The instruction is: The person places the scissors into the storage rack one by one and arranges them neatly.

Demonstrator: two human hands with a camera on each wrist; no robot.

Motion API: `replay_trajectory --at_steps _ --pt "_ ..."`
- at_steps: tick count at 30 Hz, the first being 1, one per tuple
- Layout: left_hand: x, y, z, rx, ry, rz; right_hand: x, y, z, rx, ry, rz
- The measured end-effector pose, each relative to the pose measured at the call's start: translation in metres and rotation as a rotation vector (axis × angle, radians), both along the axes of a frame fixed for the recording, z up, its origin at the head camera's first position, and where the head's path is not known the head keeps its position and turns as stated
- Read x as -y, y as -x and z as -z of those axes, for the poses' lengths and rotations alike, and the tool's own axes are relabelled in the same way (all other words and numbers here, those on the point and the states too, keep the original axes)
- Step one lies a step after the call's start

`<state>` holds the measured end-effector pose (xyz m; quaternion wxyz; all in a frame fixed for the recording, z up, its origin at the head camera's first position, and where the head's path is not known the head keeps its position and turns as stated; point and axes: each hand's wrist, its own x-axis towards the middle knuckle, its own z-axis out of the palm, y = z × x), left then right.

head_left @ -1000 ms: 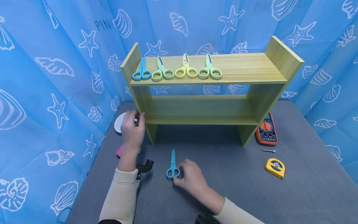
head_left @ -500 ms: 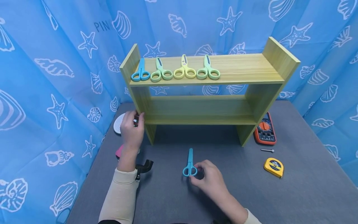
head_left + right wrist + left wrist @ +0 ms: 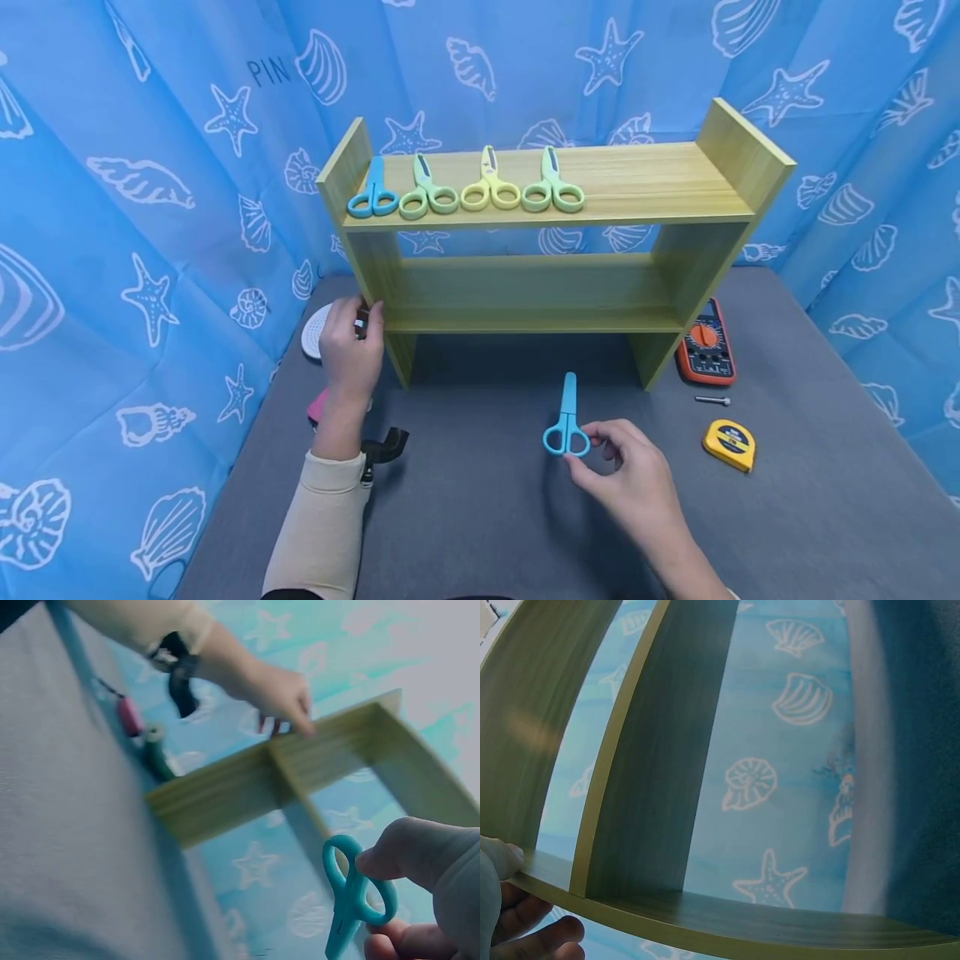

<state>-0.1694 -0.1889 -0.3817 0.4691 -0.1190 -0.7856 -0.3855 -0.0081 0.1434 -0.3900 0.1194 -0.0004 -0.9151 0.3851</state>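
Note:
My right hand [image 3: 636, 477] pinches a pair of turquoise scissors [image 3: 568, 402] by one finger loop, between thumb and fingers. The blades point away from me, in front of the wooden shelf [image 3: 652, 179]. In the right wrist view the scissors [image 3: 345, 907] hang from the thumb and fingertips. At the shelf's left side panel, my left hand [image 3: 352, 354] grips the edge; its thumb [image 3: 504, 856] lies on the inner face and the fingers outside. On the top board, from the left, lie blue scissors [image 3: 374, 187], green scissors [image 3: 424, 179], yellow scissors [image 3: 490, 171] and green scissors [image 3: 551, 171].
Right of the shelf are a multimeter [image 3: 707, 346], a bolt [image 3: 712, 400] and a yellow tape measure [image 3: 730, 445]. A white perforated disc [image 3: 312, 332] and a pink item [image 3: 318, 407] lie partly behind the left arm. A blue curtain [image 3: 187, 250] surrounds the grey table [image 3: 465, 500].
The right hand has carried the turquoise scissors to the right and up, nearer the shelf. The left hand stays on the side panel. The view has shifted slightly.

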Motion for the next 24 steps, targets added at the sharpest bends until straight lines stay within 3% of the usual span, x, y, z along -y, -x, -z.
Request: replay_trajectory --at_steps 8,16,24 --pt "0.002 -0.002 0.001 0.004 0.007 -0.005 -0.017 -0.007 -0.036 0.003 0.084 0.08" --pt "0.003 -0.001 0.002 0.019 0.006 -0.009 -0.039 -0.012 -0.073 -0.194 0.185 0.116" --pt "0.002 0.0 0.001 0.019 0.023 -0.001 -0.06 -0.005 -0.117 -0.364 0.289 0.022"
